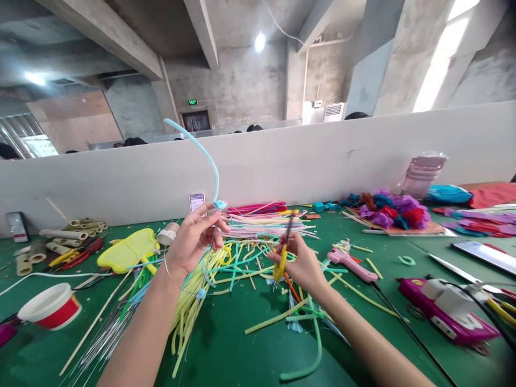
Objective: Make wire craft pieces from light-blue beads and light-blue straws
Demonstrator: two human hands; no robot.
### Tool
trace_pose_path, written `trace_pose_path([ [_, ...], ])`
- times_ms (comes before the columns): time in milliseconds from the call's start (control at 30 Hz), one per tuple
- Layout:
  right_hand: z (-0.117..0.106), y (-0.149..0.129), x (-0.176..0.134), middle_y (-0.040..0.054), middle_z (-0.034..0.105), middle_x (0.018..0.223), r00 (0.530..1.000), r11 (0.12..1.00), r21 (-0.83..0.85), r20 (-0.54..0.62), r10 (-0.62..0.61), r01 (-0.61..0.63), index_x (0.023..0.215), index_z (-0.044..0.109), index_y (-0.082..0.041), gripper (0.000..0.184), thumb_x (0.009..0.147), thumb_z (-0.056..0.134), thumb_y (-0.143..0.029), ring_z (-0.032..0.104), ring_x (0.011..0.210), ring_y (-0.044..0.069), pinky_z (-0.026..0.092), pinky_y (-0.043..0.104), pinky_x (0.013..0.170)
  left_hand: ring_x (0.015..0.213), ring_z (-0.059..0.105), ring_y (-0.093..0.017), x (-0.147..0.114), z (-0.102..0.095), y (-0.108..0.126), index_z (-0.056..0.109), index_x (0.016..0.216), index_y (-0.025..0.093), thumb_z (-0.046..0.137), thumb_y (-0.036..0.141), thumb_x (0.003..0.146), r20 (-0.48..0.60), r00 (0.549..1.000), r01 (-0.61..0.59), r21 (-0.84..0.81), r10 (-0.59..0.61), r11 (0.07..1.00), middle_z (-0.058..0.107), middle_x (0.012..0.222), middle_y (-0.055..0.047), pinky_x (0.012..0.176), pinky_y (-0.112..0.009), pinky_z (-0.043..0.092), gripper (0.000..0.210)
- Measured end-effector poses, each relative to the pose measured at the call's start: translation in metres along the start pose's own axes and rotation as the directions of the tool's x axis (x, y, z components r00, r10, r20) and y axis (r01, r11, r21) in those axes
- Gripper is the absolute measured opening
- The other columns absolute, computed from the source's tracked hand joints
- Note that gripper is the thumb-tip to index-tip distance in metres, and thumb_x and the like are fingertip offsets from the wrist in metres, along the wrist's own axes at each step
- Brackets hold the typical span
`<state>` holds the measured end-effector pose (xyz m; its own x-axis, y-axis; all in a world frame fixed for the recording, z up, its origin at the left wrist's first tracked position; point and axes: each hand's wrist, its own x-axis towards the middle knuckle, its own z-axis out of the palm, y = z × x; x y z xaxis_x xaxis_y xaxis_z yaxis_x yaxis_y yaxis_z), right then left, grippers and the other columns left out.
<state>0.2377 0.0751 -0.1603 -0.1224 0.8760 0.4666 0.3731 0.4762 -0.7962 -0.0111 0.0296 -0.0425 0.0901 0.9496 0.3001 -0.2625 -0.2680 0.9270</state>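
Observation:
My left hand (197,239) is closed in a pinch on a light blue pipe cleaner (213,166), whose long free end curves up and to the left. At the fingertips, a small blue tuft (220,205) shows on it. A thin wire with another blue tuft (200,293) hangs below this hand. My right hand (300,263) is wrapped around yellow-handled scissors (282,258), blurred, with the dark blades upward and apart from the pipe cleaner. Yellow-green pipe cleaners (187,317) lie in a bundle under the left hand.
A pink glue gun (352,264) and a magenta power strip (443,312) lie at right, with cords. To the left are a paper cup (52,306), metal wires (108,328) and a yellow fan-shaped piece (129,250). A white partition (282,161) stands behind.

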Motion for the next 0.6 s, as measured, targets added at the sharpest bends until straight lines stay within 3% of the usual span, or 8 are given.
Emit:
trace_pose_path([
  [67, -0.001, -0.007, -0.001, 0.0049, 0.068, 0.102, 0.997, 0.998, 0.034, -0.046, -0.060, 0.062, 0.109, 0.051, -0.025, 0.050, 0.072, 0.077, -0.047, 0.067, 0.098, 0.028, 0.049, 0.043, 0.092, 0.043, 0.061, -0.008, 0.000, 0.002, -0.001, 0.066, 0.114, 0.016, 0.073, 0.027, 0.086, 0.014, 1.000, -0.003, 0.018, 0.003, 1.000, 0.071, 0.068, 0.000, 0.038, -0.015, 0.046, 0.031],
  [167, 0.002, -0.016, -0.009, 0.0102, 0.065, 0.113, 0.992, 0.995, 0.016, 0.070, -0.103, 0.102, 0.106, 0.057, -0.023, 0.052, 0.070, 0.079, -0.053, 0.064, 0.107, 0.032, 0.049, 0.046, 0.096, 0.044, 0.062, -0.010, 0.000, 0.004, -0.005, 0.065, 0.114, 0.015, 0.073, 0.029, 0.086, 0.035, 0.999, 0.006, 0.053, -0.008, 0.999, 0.070, 0.069, 0.000, 0.040, -0.017, 0.047, 0.032],
  [267, 0.014, -0.019, -0.018, 0.0094, 0.066, 0.108, 0.992, 0.995, 0.088, 0.113, -0.063, 0.054, 0.112, 0.059, -0.022, 0.035, 0.090, 0.060, -0.048, 0.066, 0.097, 0.027, 0.051, 0.042, 0.087, 0.045, 0.063, -0.010, 0.000, 0.006, -0.009, 0.063, 0.116, 0.016, 0.072, 0.029, 0.087, 0.040, 0.999, 0.017, 0.082, -0.021, 0.996, 0.070, 0.070, 0.001, 0.040, -0.017, 0.047, 0.033],
  [400, 0.028, -0.016, -0.021, 0.0064, 0.069, 0.091, 0.988, 0.971, 0.235, 0.154, 0.002, -0.038, 0.106, 0.061, -0.020, 0.030, 0.090, 0.060, -0.046, 0.067, 0.083, 0.025, 0.052, 0.040, 0.079, 0.046, 0.062, -0.010, 0.001, 0.007, -0.011, 0.062, 0.119, 0.015, 0.072, 0.029, 0.088, 0.032, 0.999, 0.028, 0.085, -0.031, 0.996, 0.069, 0.070, 0.001, 0.041, -0.017, 0.048, 0.035],
  [500, 0.029, -0.012, -0.016, 0.0070, 0.070, 0.094, 0.994, 0.890, 0.443, 0.070, 0.088, -0.110, 0.094, 0.059, -0.020, 0.029, 0.084, 0.068, -0.046, 0.067, 0.084, 0.023, 0.053, 0.036, 0.079, 0.045, 0.062, -0.009, 0.001, 0.007, -0.011, 0.062, 0.118, 0.016, 0.072, 0.029, 0.088, 0.027, 0.999, 0.037, 0.085, -0.040, 0.996, 0.068, 0.069, 0.001, 0.041, -0.017, 0.048, 0.035],
  [600, 0.024, -0.008, -0.011, 0.0047, 0.067, 0.089, 0.989, 0.872, 0.478, -0.047, 0.143, -0.103, 0.087, 0.053, -0.022, 0.034, 0.077, 0.075, -0.046, 0.064, 0.080, 0.020, 0.050, 0.032, 0.072, 0.046, 0.062, -0.010, 0.000, 0.008, -0.012, 0.062, 0.115, 0.017, 0.071, 0.030, 0.088, 0.035, 0.998, 0.045, 0.095, -0.049, 0.994, 0.068, 0.069, 0.001, 0.040, -0.017, 0.047, 0.031],
])
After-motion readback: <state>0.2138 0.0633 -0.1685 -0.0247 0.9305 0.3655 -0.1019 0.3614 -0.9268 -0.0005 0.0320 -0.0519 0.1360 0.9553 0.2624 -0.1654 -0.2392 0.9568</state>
